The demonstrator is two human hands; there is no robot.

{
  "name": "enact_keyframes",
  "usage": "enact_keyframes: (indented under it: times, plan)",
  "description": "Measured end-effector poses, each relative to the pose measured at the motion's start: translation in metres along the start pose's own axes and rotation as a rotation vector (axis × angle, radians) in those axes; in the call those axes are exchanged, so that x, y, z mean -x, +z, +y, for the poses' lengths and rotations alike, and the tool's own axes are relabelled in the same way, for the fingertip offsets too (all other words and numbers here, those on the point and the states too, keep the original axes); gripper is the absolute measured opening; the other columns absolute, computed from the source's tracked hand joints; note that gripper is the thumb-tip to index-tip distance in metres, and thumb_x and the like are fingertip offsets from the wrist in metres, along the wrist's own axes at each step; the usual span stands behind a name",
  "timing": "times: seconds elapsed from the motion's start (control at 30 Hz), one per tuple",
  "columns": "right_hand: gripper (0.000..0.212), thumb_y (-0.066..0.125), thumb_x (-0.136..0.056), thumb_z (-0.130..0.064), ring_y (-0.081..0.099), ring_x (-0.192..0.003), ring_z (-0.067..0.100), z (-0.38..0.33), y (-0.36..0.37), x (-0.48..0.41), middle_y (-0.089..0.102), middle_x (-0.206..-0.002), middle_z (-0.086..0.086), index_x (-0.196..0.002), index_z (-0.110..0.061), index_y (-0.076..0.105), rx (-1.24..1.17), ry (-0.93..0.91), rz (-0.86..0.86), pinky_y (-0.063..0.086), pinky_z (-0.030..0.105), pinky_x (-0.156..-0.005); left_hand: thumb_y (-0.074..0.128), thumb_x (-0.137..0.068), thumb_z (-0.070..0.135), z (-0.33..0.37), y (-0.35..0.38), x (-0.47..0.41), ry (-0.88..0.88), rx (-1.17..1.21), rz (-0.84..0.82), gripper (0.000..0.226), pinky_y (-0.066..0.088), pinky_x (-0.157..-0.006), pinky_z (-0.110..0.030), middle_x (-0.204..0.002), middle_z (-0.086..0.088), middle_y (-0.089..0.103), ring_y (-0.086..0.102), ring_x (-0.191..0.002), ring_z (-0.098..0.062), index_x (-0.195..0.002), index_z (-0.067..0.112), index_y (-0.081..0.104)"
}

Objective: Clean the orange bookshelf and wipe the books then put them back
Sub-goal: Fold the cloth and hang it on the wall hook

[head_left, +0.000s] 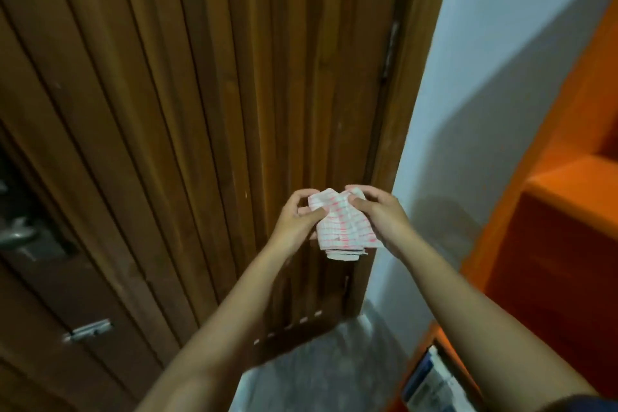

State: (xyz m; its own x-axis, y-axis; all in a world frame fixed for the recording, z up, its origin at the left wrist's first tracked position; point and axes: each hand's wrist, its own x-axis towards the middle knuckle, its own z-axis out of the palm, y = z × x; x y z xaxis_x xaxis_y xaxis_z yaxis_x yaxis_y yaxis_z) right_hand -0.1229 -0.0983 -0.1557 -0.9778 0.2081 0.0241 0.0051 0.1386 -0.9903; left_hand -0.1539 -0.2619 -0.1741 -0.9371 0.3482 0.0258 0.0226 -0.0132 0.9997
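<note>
Left hand (294,221) and right hand (378,214) are pinching a folded pink-checked cloth (341,227) by its upper corners, fingers curled round it. Behind them the wooden door (167,110) is standing shut. At the right, the orange bookshelf (551,211) is standing against the white wall (468,77), with books (431,381) sitting low in it.

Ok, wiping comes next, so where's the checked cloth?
Centre of the head view, the cloth is gripped by the left hand and right hand before the wooden door, left of the orange bookshelf.
</note>
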Motion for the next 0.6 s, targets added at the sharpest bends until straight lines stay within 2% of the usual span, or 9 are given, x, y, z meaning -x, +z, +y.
enact_keyframes:
  times: [0.07, 0.17, 0.27, 0.37, 0.47, 0.6]
  plan:
    - [0.017, 0.058, -0.091, -0.023, 0.065, -0.091, 0.015, -0.033, -0.014, 0.008, 0.066, -0.104, -0.002, -0.107, -0.020, 0.063, 0.052, -0.073, 0.057, 0.051, 0.023, -0.066, 0.062, -0.089, 0.013, 0.032, 0.010, 0.001, 0.049, 0.017, 0.011, 0.028, 0.052, -0.054, -0.016, -0.103, -0.006, 0.067, 0.068, -0.079, -0.007, -0.113, 0.017, 0.049]
    - [0.015, 0.060, -0.090, -0.022, 0.064, -0.095, 0.017, -0.065, -0.030, 0.024, 0.067, -0.106, -0.001, -0.104, -0.020, 0.065, 0.139, -0.178, 0.168, 0.052, 0.029, -0.074, 0.062, -0.088, 0.012, 0.064, 0.022, 0.007, 0.124, 0.076, -0.019, 0.025, 0.057, -0.060, -0.022, -0.102, -0.007, 0.069, 0.069, -0.085, -0.013, -0.108, 0.019, 0.049]
    - [0.011, 0.060, -0.090, -0.017, 0.064, -0.093, 0.018, -0.080, -0.036, 0.053, 0.067, -0.103, 0.002, -0.099, -0.021, 0.065, 0.174, -0.229, 0.292, 0.050, 0.026, -0.071, 0.061, -0.088, 0.008, 0.081, 0.030, 0.017, 0.171, 0.126, -0.106, 0.026, 0.056, -0.057, -0.021, -0.096, -0.005, 0.070, 0.070, -0.078, -0.010, -0.110, 0.015, 0.049]
    - [0.013, 0.062, -0.088, -0.012, 0.064, -0.092, 0.017, -0.085, -0.038, 0.088, 0.068, -0.099, 0.001, -0.096, -0.021, 0.065, 0.206, -0.249, 0.433, 0.050, 0.025, -0.076, 0.059, -0.088, 0.002, 0.089, 0.037, 0.030, 0.200, 0.150, -0.254, 0.025, 0.051, -0.049, -0.018, -0.087, -0.005, 0.070, 0.068, -0.065, -0.005, -0.109, 0.010, 0.048]
    - [0.015, 0.067, -0.084, -0.013, 0.064, -0.092, 0.013, -0.083, -0.042, 0.130, 0.070, -0.099, 0.001, -0.098, -0.019, 0.069, 0.316, -0.255, 0.604, 0.047, 0.025, -0.082, 0.057, -0.088, -0.003, 0.092, 0.048, 0.048, 0.222, 0.133, -0.417, 0.023, 0.049, -0.047, -0.018, -0.083, -0.008, 0.068, 0.066, -0.060, -0.006, -0.105, 0.009, 0.047]
    - [0.022, 0.070, -0.082, -0.018, 0.059, -0.098, 0.007, -0.088, -0.046, 0.206, 0.067, -0.105, -0.003, -0.104, -0.015, 0.070, 0.467, -0.221, 0.792, 0.044, 0.021, -0.089, 0.061, -0.087, 0.002, 0.093, 0.079, 0.083, 0.255, 0.064, -0.647, 0.022, 0.055, -0.061, -0.027, -0.092, -0.010, 0.070, 0.069, -0.080, -0.019, -0.098, 0.019, 0.052]
